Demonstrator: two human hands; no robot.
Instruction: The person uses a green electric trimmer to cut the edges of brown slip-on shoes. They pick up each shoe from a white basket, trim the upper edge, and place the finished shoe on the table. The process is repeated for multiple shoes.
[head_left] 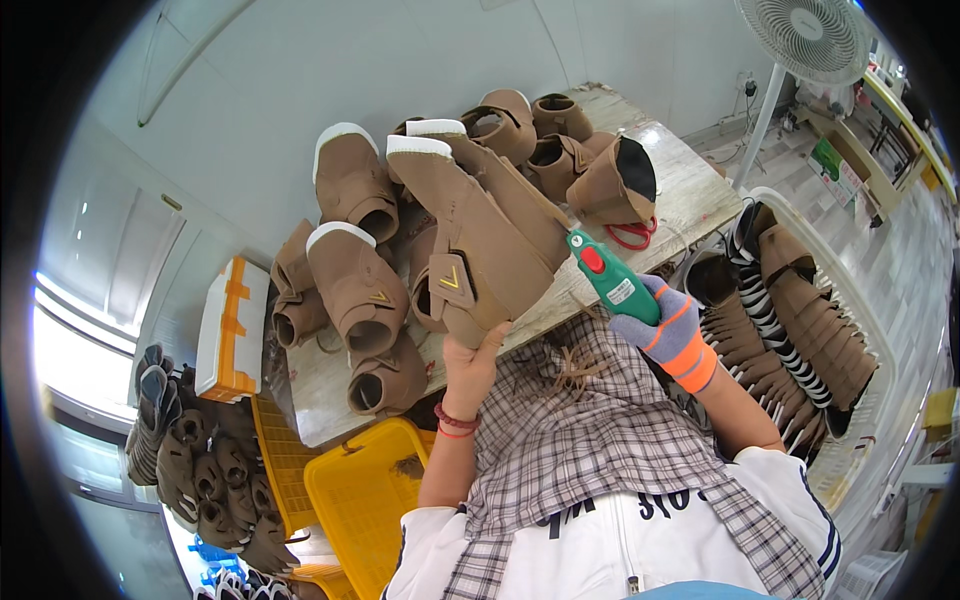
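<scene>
My bare left hand (472, 370) grips a brown shoe upper (500, 245) by its lower end. The upper is held up over the table, with a strap bearing a gold V-shaped mark and a white toe edge. In my right hand (668, 330), gloved in grey and orange, is a green handheld power tool (612, 275) with a red button. Its thin tip is at the right edge of the upper; whether it touches cannot be made out. Several more brown shoe uppers (358, 290) stand and lie on the table around the held one.
The worktable (690, 190) carries red-handled scissors (632, 236). A white crate (870, 340) of stacked uppers stands right, yellow baskets (345, 480) lower left, beside hanging uppers (225, 470). A white-and-orange box (225, 325) adjoins the table. A fan (800, 35) stands far right.
</scene>
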